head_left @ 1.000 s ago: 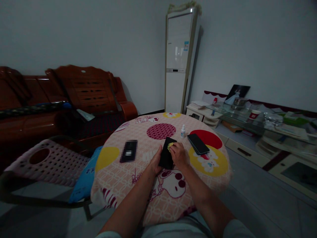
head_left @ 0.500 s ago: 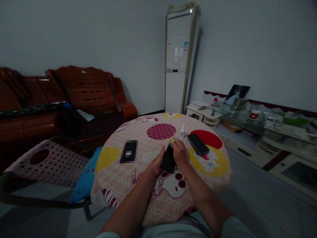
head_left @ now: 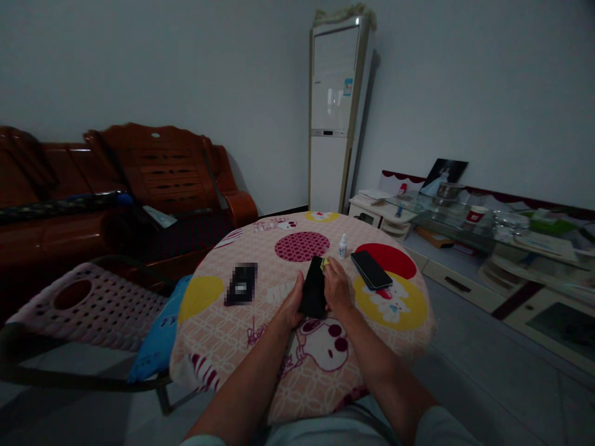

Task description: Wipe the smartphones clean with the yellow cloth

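My left hand (head_left: 292, 301) is closed around the left edge of a black phone (head_left: 313, 292), its thumb along the side. The phone is held tilted just over the tabletop, its dark face towards me. In the fingers of my right hand (head_left: 338, 288) is a small yellow cloth (head_left: 325, 264), bunched at the phone's upper right edge; most of it is hidden. Beyond that hand stands a small white spray bottle (head_left: 343, 246). To its right a second dark phone (head_left: 371, 270) lies flat on the patterned tablecloth (head_left: 297, 396).
A blurred-out dark item (head_left: 241, 284) lies on the table's left side. A woven chair (head_left: 93, 303) with a blue cushion (head_left: 160, 334) is close by on the left. Behind are a wooden sofa (head_left: 162, 167), a tall air conditioner (head_left: 332, 111) and a cluttered glass-topped cabinet (head_left: 446, 217).
The held phone has turned, so more of its dark face shows. My right hand and the cloth have shifted slightly along its upper right edge.
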Tool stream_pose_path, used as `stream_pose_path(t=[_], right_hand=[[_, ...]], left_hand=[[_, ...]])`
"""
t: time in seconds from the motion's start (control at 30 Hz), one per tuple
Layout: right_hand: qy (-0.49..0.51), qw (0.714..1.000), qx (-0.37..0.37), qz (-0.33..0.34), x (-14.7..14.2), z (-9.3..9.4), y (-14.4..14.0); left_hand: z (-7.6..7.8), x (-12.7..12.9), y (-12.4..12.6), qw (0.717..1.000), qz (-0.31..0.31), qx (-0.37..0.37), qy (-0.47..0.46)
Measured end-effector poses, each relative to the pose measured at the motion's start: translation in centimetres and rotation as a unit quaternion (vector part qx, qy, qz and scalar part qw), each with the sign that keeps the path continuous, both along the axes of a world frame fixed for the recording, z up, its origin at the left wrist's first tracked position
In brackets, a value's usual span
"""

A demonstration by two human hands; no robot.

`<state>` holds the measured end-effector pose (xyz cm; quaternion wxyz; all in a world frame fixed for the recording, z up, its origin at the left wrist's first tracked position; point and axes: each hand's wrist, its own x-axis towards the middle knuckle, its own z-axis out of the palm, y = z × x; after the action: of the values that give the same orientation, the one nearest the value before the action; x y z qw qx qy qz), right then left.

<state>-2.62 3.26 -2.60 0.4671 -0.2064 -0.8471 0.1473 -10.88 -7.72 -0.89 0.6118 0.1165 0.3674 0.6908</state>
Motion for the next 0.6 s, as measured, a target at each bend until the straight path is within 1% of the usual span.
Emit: stream_pose_path(t=[0.1, 0.2, 0.37, 0.47, 0.6], right_hand=[[0.003, 1.000, -0.015, -0.002, 0.0, -0.3, -0.1], [0.002, 1.000, -0.025, 0.003, 0.0, -0.4, -0.6], [-0.056, 0.997, -0.024, 0.047, 0.2, 0.1, -2.1], [-0.096, 0.993, -0.017, 0.072, 0.5, 0.7, -2.7], [-0.103, 0.990, 0.012, 0.099, 0.7, 1.0, -3.0]], left_hand=[[0.1, -0.1, 0.0, 1.000, 0.009, -0.002, 0.006], [0.0, -0.3, 0.2, 0.999, 0.040, -0.017, 0.008], [-0.1, -1.0, 0.4, 0.995, 0.094, -0.001, -0.027], [0.0, -1.4, 0.3, 0.992, 0.121, -0.006, -0.030], [0.1, -2.0, 0.1, 0.984, 0.171, -0.011, -0.036]])
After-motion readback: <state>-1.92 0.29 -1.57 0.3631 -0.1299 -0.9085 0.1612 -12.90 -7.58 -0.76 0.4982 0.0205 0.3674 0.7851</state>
